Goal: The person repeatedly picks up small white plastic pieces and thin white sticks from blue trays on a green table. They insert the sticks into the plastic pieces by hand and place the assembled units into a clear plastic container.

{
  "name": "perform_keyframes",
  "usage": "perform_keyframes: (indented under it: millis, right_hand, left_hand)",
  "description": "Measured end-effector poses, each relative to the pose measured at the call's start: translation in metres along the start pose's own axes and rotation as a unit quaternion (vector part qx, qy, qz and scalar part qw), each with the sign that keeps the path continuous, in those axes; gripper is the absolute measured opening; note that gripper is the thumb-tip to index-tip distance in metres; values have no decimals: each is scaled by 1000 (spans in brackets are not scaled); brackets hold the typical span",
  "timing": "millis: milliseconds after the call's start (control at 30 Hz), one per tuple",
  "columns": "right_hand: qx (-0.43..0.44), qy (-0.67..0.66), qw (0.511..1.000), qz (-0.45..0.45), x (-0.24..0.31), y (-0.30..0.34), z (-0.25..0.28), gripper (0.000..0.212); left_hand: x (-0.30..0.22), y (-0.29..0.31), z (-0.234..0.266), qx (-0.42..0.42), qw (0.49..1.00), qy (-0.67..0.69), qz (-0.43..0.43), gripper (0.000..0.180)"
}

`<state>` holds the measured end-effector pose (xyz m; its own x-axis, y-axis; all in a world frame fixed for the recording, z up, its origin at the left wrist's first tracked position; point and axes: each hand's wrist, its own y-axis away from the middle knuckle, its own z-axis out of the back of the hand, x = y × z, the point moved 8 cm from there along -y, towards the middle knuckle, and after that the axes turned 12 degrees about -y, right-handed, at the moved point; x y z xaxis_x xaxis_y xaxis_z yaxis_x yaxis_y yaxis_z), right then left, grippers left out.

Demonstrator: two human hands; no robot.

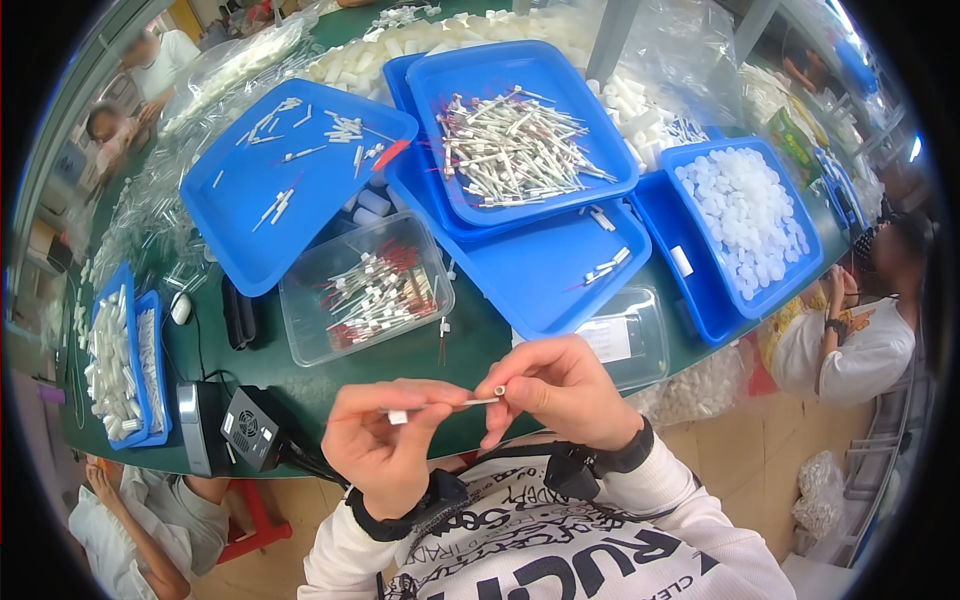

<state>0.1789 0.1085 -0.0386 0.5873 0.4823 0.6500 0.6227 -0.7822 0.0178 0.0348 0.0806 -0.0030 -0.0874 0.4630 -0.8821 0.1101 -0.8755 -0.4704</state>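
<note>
Left hand point(385, 430): thumb and fingertips pinching a slim white stick point(480, 402); a small white block point(398, 417) and a thin red wire show at this hand.
Right hand point(560, 390): thumb and forefinger closed on the stick's other end, where a small round opening faces up (whether ring and stick are one piece, I cannot tell).
Slim stick: between the two hands, in front of the person's chest, near the table's near edge.
Wrists: a black band point(632, 450) on the right one, another dark band on the left.
Clear box point(300, 320): on the green table point(480, 310), beyond the left hand, holding a heap of white sticks with red wires.
Stacked blue tray point(480, 68): piled with similar sticks.
Left blue tray point(240, 200): tilted, only a few scattered pieces in it.
Lower blue tray point(525, 290): beneath the stack, a few pieces toward its right side.
Right blue tray point(715, 245): full of translucent white discs.
Black device point(250, 427): left of the left hand, its vent facing up.
Co-worker point(870, 345): seated at right, in a white top.
</note>
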Motion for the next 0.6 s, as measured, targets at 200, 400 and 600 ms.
perform_keyframes:
  millis: [200,400,600]
  right_hand:
    - [-54,87,993,50,18,4,1,20]
    - [-42,70,996,41,9,2,-4,20]
    - [-50,215,971,91,18,6,-3,18]
  left_hand:
    - [1,2,7,-39,996,69,41,19]
    - [5,2,1,-44,996,58,45,20]
    - [2,-1,-3,8,1000,1,15,20]
